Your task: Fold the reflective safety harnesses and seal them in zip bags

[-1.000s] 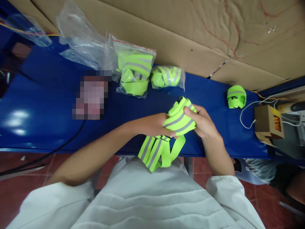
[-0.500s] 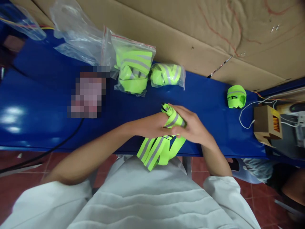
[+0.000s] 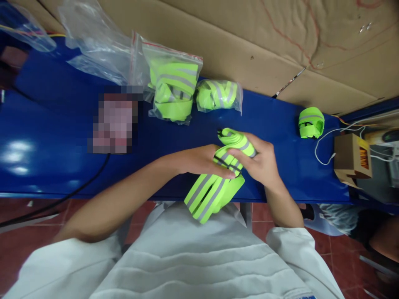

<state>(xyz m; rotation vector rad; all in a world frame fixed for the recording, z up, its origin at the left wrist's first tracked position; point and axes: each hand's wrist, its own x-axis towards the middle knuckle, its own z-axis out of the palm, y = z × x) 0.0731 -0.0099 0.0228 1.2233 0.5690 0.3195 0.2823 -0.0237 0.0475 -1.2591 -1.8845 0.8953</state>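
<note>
A neon-yellow reflective strap (image 3: 208, 193) with grey stripes and black fittings is gathered in both my hands, over the front edge of the blue table. My right hand (image 3: 260, 160) is closed round its folded upper part, the thumb lying across the band. Lower down, my left hand (image 3: 207, 161) grips the strap from the left, with its thumb over the band near a black slider. Loose loops hang below my hands toward my lap. The left fingers are mostly hidden behind the strap.
Behind my hands lie two clear bags of neon straps, one larger bag (image 3: 174, 89) and one smaller bag (image 3: 219, 96). A rolled strap (image 3: 311, 122) sits at the right, near a white cable and a cardboard box (image 3: 352, 160). Empty plastic bags (image 3: 96, 45) lie at the back left.
My right hand has moved slightly up and right with the folded strap. More of the band and its black slider now shows between my hands.
</note>
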